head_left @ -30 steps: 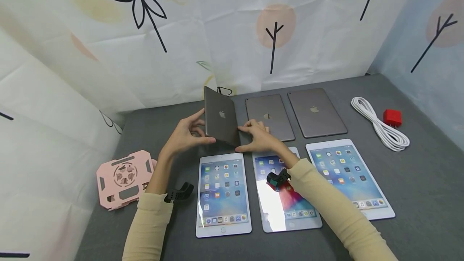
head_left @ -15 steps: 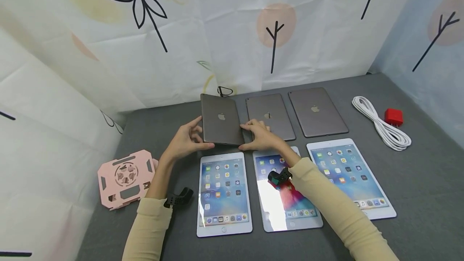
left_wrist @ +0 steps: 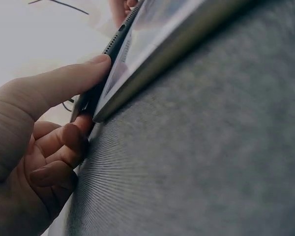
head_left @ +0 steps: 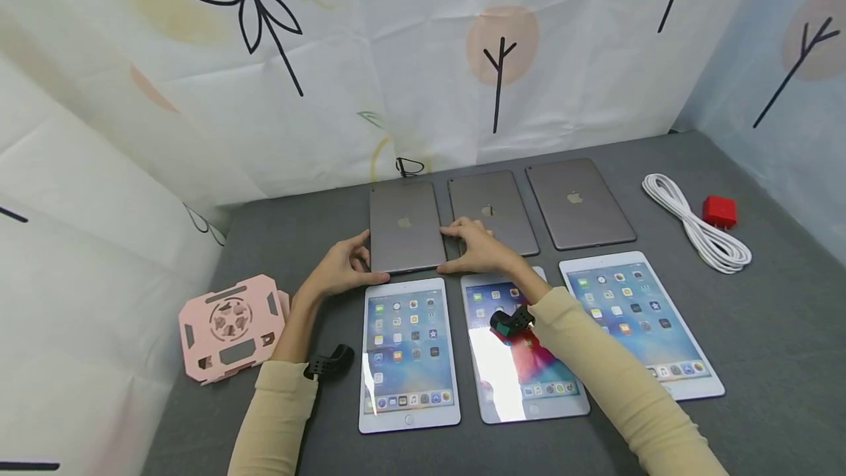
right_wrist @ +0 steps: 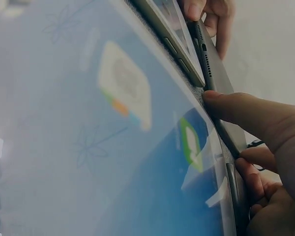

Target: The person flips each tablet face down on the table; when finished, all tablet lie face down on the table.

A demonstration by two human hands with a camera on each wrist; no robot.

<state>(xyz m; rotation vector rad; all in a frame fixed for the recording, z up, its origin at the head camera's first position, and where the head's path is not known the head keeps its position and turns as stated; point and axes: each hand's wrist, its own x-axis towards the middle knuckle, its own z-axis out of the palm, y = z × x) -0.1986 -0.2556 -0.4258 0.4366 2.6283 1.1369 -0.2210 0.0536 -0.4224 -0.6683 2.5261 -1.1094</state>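
Note:
A dark grey tablet [head_left: 405,230] lies back side up at the far left of the row of grey tablets, its near edge slightly above the cloth. My left hand [head_left: 341,264] grips its near left corner, thumb on the near edge and fingers along the side. At the near right corner my right hand [head_left: 477,247] holds it between thumb and index finger. In the left wrist view the thumb [left_wrist: 96,69] presses the edge of the grey tablet beside the speaker holes. Just in front lies a white tablet [head_left: 410,355] with its screen lit.
Two more grey tablets, a middle one [head_left: 496,204] and a right one [head_left: 581,204], lie face down. A second white tablet [head_left: 529,366] and a third [head_left: 641,322] lie lit at the front. A pink slotted stand [head_left: 228,329] is left; white cable [head_left: 694,222] and red charger [head_left: 719,211] are right.
The grey tablet has come down from a steep tilt to nearly flat, held in both hands. My left hand has lowered with it; the right has shifted slightly right.

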